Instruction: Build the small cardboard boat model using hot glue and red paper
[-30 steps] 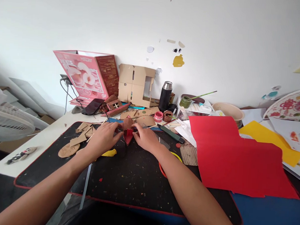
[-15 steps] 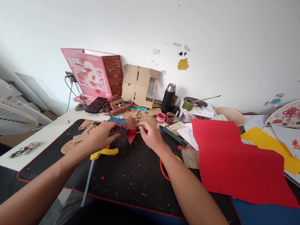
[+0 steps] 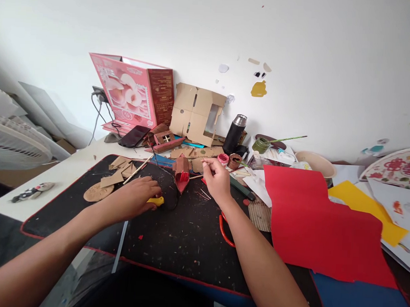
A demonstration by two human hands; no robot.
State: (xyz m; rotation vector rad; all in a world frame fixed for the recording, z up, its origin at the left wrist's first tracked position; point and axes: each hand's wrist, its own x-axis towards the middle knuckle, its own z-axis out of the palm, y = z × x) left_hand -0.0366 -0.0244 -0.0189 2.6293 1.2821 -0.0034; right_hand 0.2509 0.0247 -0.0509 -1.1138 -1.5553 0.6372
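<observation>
1. Cardboard model boat [image 3: 181,170]: it sits on the black mat [image 3: 173,247], ahead of and between the two hands, touched by neither.
2. Weight and stiffness: it should be very light, stiff along its folded walls yet easy to dent, and a light nudge would probably shift it.
3. Weak spots: the red strips on its near face look thin and could bend or pull loose; whether any paint or glue is wet cannot be told.
4. Where to hold: low on both sides of the hull, with soft fingertip pressure, clear of the cabin and the strips.
5. Left hand [image 3: 135,195]: palm down over the yellow glue gun [image 3: 158,201], hiding most of it; whether its grip is closed around the tool cannot be told. That tool is likely hard plastic, best taken by its body, away from the nozzle.
6. Right hand [image 3: 218,179]: raised just right of the boat, thumb and forefinger drawn near each other; whether this grip pinches anything small cannot be told.
</observation>
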